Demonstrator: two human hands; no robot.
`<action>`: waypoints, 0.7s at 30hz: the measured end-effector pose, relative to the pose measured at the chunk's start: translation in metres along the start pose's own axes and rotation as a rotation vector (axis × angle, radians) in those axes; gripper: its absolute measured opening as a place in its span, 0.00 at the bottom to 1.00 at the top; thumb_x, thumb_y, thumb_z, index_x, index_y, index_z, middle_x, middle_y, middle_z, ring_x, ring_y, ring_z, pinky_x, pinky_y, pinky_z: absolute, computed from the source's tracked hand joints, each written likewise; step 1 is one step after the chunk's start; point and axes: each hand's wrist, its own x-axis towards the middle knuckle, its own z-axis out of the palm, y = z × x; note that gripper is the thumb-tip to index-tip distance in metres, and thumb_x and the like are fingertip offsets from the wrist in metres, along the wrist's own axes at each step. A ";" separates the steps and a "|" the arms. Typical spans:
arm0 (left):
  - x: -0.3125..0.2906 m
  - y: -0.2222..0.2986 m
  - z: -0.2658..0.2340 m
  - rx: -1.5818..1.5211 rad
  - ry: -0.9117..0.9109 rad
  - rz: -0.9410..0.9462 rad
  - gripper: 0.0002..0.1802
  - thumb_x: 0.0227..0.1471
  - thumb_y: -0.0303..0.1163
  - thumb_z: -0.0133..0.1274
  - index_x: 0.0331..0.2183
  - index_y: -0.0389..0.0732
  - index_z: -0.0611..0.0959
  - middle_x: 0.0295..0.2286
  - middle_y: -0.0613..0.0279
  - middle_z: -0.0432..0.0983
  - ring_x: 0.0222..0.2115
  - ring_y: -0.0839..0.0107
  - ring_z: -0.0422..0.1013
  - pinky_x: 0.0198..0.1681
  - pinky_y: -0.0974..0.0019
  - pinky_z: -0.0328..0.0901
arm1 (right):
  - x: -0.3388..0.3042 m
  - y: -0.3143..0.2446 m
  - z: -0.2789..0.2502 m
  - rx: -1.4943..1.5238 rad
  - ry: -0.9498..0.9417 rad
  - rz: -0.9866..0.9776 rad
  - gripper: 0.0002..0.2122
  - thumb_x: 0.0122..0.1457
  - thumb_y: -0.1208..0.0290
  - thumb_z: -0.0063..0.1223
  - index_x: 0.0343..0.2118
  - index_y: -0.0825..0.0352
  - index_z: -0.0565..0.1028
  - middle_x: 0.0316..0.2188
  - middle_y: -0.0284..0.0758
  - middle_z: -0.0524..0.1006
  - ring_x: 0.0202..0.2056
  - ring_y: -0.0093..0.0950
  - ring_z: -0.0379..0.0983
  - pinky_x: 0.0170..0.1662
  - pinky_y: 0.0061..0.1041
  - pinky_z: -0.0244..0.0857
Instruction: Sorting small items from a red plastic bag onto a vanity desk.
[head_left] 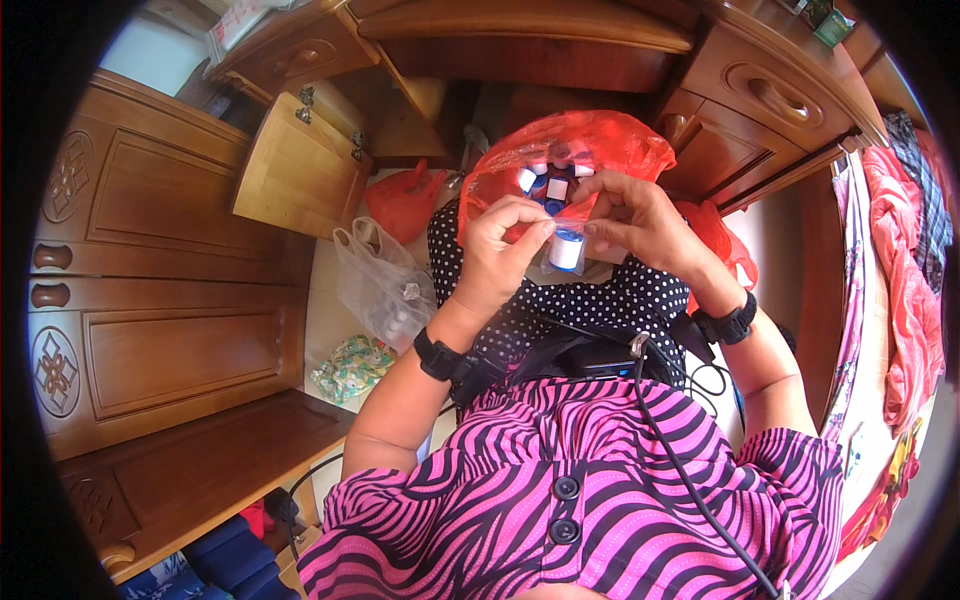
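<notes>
Between my hands hangs a small clear plastic bag (548, 268) with a white and blue cylindrical item (567, 250) inside it. Thumb and forefinger of my left hand (500, 250) pinch the bag's top edge on the left. My right hand (640, 222) pinches the same edge from the right, its fingers curled. Just beyond them, an open red plastic bag (610, 135) rests on my lap and holds several similar white and blue items (556, 188). My fingers hide part of the red bag's near rim.
A clear plastic bag (375, 275) and a red bag (400, 200) lie on the floor to the left, near a green patterned cloth (355, 368). An open cabinet door (300, 165) juts out ahead left. A black cable (680, 470) runs down my front. Bedding (895, 290) lies at right.
</notes>
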 end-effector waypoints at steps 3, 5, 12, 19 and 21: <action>0.001 0.002 0.005 0.023 0.012 0.029 0.02 0.47 0.21 0.56 0.27 0.32 0.80 0.29 0.59 0.76 0.32 0.69 0.72 0.39 0.69 0.66 | 0.003 -0.003 0.009 -0.304 0.151 -0.390 0.08 0.52 0.76 0.59 0.34 0.70 0.76 0.34 0.37 0.77 0.40 0.28 0.74 0.44 0.28 0.67; 0.002 0.004 0.007 0.044 0.001 0.048 0.02 0.47 0.21 0.56 0.27 0.32 0.80 0.29 0.59 0.76 0.32 0.69 0.72 0.39 0.69 0.66 | 0.010 0.001 0.010 -0.367 0.123 -0.466 0.09 0.50 0.75 0.59 0.34 0.70 0.76 0.34 0.39 0.77 0.41 0.32 0.73 0.45 0.30 0.66; 0.000 0.006 0.006 0.134 -0.034 0.056 0.02 0.48 0.21 0.56 0.28 0.33 0.79 0.30 0.59 0.76 0.34 0.71 0.72 0.40 0.70 0.66 | 0.015 0.000 0.010 -0.432 0.065 -0.473 0.08 0.46 0.74 0.61 0.30 0.70 0.76 0.31 0.41 0.75 0.39 0.38 0.72 0.45 0.32 0.65; -0.005 0.001 0.009 0.082 -0.053 0.024 0.02 0.48 0.20 0.56 0.27 0.33 0.79 0.30 0.59 0.76 0.34 0.69 0.72 0.41 0.68 0.65 | 0.016 0.014 0.009 -0.415 0.011 -0.428 0.05 0.48 0.79 0.60 0.29 0.69 0.75 0.31 0.35 0.74 0.39 0.30 0.70 0.46 0.28 0.64; -0.005 0.001 0.009 0.074 -0.058 0.031 0.02 0.47 0.20 0.55 0.27 0.33 0.79 0.30 0.59 0.75 0.33 0.69 0.72 0.40 0.68 0.66 | 0.015 0.015 0.010 -0.459 0.000 -0.441 0.05 0.48 0.80 0.58 0.28 0.70 0.74 0.30 0.35 0.73 0.38 0.30 0.70 0.44 0.27 0.65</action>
